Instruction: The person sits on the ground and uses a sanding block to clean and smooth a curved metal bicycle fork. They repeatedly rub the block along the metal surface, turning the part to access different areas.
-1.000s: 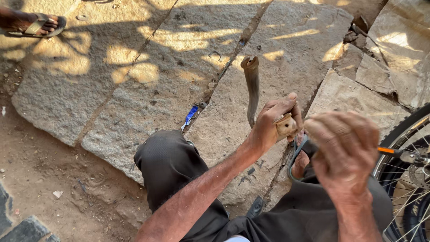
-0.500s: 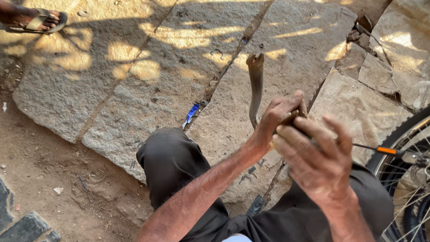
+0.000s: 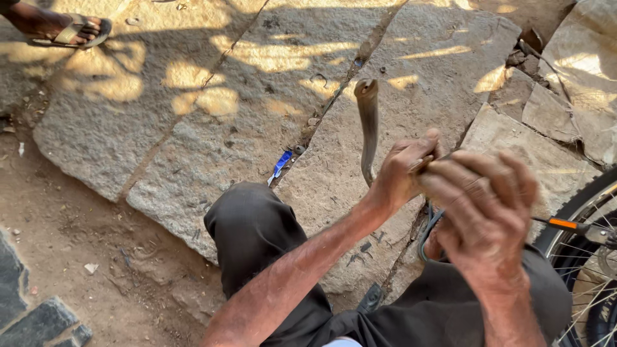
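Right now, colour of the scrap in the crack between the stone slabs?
Blue with a little white; the scrap shows in the head view, left of the left hand.

both bare forearms reach forward over the bent knees. the left hand [image 3: 402, 170] is curled closed, knuckles up. the right hand [image 3: 482, 215] is bent over just beside it, fingers [image 3: 508, 183] hooked down.

Tube end [image 3: 367, 122] sticks up left of both hands; wheel [image 3: 581, 257] far right, sandalled foot [image 3: 71, 31] top-left.

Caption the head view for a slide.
Both hands, left hand and right hand, work a rubber strip over stone paving.
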